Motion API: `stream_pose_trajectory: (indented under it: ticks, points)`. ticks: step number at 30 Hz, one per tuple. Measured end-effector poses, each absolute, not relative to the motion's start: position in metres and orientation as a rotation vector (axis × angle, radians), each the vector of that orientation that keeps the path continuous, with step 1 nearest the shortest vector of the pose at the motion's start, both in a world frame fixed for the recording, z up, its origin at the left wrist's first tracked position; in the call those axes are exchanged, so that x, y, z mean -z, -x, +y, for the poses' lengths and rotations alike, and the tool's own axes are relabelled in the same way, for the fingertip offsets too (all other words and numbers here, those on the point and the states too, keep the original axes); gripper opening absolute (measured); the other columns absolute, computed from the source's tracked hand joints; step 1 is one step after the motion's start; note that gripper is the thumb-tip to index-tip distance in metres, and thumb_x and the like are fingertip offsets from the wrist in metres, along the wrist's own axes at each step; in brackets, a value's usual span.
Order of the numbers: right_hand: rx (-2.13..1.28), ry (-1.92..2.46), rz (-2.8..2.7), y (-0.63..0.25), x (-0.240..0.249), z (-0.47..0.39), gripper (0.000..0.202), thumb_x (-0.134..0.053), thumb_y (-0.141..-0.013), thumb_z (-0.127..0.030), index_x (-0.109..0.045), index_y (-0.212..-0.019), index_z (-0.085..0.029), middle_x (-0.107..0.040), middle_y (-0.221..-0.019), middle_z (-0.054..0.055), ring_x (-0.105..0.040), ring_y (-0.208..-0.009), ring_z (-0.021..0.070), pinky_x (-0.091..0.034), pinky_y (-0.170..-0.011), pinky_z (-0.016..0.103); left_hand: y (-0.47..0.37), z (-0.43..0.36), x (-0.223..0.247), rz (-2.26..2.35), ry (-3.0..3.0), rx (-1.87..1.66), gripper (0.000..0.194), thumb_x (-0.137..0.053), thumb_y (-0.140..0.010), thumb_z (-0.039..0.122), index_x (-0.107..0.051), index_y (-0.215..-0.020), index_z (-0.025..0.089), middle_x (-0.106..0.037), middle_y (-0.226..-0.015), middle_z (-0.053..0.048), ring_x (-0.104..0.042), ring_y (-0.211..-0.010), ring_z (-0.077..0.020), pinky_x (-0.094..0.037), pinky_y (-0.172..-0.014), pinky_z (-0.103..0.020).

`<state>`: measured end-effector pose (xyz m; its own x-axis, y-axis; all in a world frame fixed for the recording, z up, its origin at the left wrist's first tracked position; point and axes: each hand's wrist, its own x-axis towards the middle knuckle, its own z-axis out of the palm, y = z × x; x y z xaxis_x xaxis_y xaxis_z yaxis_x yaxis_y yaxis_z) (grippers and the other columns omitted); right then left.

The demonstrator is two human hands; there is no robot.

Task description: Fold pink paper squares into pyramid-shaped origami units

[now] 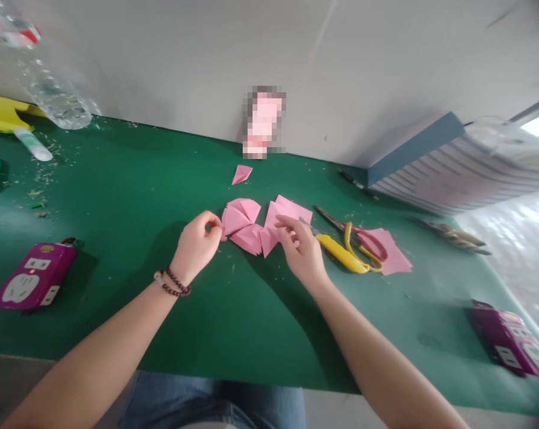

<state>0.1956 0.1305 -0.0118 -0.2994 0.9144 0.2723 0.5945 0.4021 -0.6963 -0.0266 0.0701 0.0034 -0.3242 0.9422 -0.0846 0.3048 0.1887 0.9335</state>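
The green bench (234, 304) is the largest thing here and gives the pink paper a flat, firm support; the two hands come next, the left hand (199, 244) with thumb and fingertips curled together at the left edge of the paper, though I cannot tell whether they pinch it, the right hand (301, 253) with its fingers loosely parted over the neighbouring sheets, neither clenched nor clearly gripping; the scissors (349, 238) and yellow knife (338, 253) lie just right of that hand, surely the heaviest and stiffest items within reach, best lifted by their handles; the folded pink fan (241, 215) rests between the hands, its pleats spread in a rough round, and should be nearly weightless, springy along the creases and easily crushed, so a light pinch near its centre, where layers gather, would suit it better than a thin outer tip; the flat pink sheets (294, 208), partly under the right hand, look limp and likely to slide, and are best taken by a corner; smallest is the folded pink piece (242, 174) beyond the fan, near the wall, light enough to skid if nudged, and best nipped along its fold.
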Motion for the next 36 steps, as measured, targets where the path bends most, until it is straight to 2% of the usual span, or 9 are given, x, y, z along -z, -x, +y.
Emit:
stream_pose_trajectory:
  ticks: [3, 5, 10, 12, 16, 21, 26, 33, 36]
  points:
    - [-0.683, 1.242, -2.040, -0.190, 0.003, 0.140, 0.034, -0.041, -0.097, -0.040, -0.062, -0.118, -0.025, -0.069, -0.117, 0.008, -0.063, -0.100, 0.0229, -0.051, -0.085, 0.040, 0.031, 0.074, 0.000, 1.789, -1.185, -1.160, 0.010, -0.045, -0.079, 0.016, -0.053, -0.078, 0.021, -0.064, -0.071, 0.000, -0.066, -0.061, -0.0164, -0.047, -0.048, -0.023]
    - [-0.716, 1.248, -2.072, -0.182, -0.001, 0.150, 0.034, -0.044, -0.095, -0.038, -0.061, -0.121, -0.024, -0.067, -0.122, 0.008, -0.063, -0.103, 0.0228, -0.052, -0.087, 0.040, 0.032, 0.075, 0.001, 1.811, -1.210, -1.178, 0.013, -0.043, -0.080, 0.016, -0.055, -0.079, 0.021, -0.064, -0.070, -0.001, -0.065, -0.061, -0.0167, -0.048, -0.051, -0.025]
    - [-0.675, 1.276, -2.184, -0.155, 0.003, 0.183, 0.037, -0.060, -0.084, -0.034, -0.064, -0.119, -0.023, -0.067, -0.119, 0.010, -0.064, -0.103, 0.0242, -0.054, -0.081, 0.039, 0.030, 0.077, 0.003, 1.870, -1.363, -1.250, 0.019, -0.048, -0.080, 0.012, -0.063, -0.090, 0.019, -0.066, -0.096, -0.005, -0.062, -0.083, -0.0179, -0.052, -0.081, -0.034]
    - [-0.680, 1.259, -2.218, -0.146, 0.006, 0.192, 0.035, -0.064, -0.081, -0.032, -0.066, -0.116, -0.024, -0.069, -0.115, 0.008, -0.065, -0.100, 0.0244, -0.054, -0.079, 0.039, 0.031, 0.078, 0.003, 1.879, -1.416, -1.258, 0.023, -0.049, -0.080, 0.010, -0.064, -0.094, 0.018, -0.065, -0.101, -0.006, -0.061, -0.084, -0.0176, -0.051, -0.085, -0.035]
    - [-0.648, 1.227, -2.229, -0.143, 0.002, 0.194, 0.033, -0.063, -0.083, -0.031, -0.067, -0.114, -0.024, -0.069, -0.116, 0.008, -0.065, -0.101, 0.0254, -0.054, -0.080, 0.041, 0.035, 0.080, 0.006, 1.893, -1.467, -1.239, 0.024, -0.052, -0.080, 0.007, -0.065, -0.097, 0.018, -0.067, -0.100, -0.006, -0.061, -0.080, -0.0167, -0.052, -0.082, -0.034]
    - [-0.579, 1.119, -2.280, -0.146, -0.015, 0.180, 0.020, -0.062, -0.085, -0.031, -0.071, -0.103, -0.027, -0.073, -0.109, 0.003, -0.062, -0.109, 0.0267, -0.047, -0.096, 0.047, 0.035, 0.081, 0.008, 1.875, -1.468, -1.187, 0.017, -0.055, -0.082, 0.010, -0.066, -0.092, 0.019, -0.072, -0.092, -0.004, -0.064, -0.080, -0.0188, -0.052, -0.081, -0.035]
    - [-0.494, 1.065, -2.370, -0.143, -0.016, 0.174, 0.015, -0.065, -0.085, -0.032, -0.074, -0.096, -0.028, -0.075, -0.102, 0.002, -0.063, -0.102, 0.0269, -0.048, -0.093, 0.046, 0.035, 0.080, 0.004, 1.871, -1.410, -1.152, 0.018, -0.051, -0.086, 0.013, -0.065, -0.096, 0.019, -0.074, -0.094, -0.005, -0.067, -0.084, -0.0198, -0.052, -0.079, -0.034]
    - [-0.441, 0.995, -2.405, -0.140, -0.011, 0.172, 0.013, -0.064, -0.087, -0.031, -0.075, -0.092, -0.029, -0.075, -0.100, 0.002, -0.062, -0.101, 0.0278, -0.049, -0.089, 0.047, 0.036, 0.079, -0.001, 1.807, -1.284, -1.117, 0.023, -0.047, -0.086, 0.011, -0.063, -0.099, 0.020, -0.076, -0.092, -0.003, -0.069, -0.077, -0.0176, -0.051, -0.069, -0.029]
    - [-0.381, 1.001, -2.403, -0.141, -0.010, 0.173, 0.013, -0.064, -0.086, -0.030, -0.076, -0.091, -0.028, -0.075, -0.101, 0.003, -0.060, -0.101, 0.0290, -0.049, -0.090, 0.049, 0.035, 0.078, -0.002, 1.757, -1.228, -1.140, 0.022, -0.046, -0.087, 0.013, -0.063, -0.099, 0.020, -0.076, -0.095, -0.002, -0.067, -0.067, -0.0150, -0.050, -0.062, -0.027]
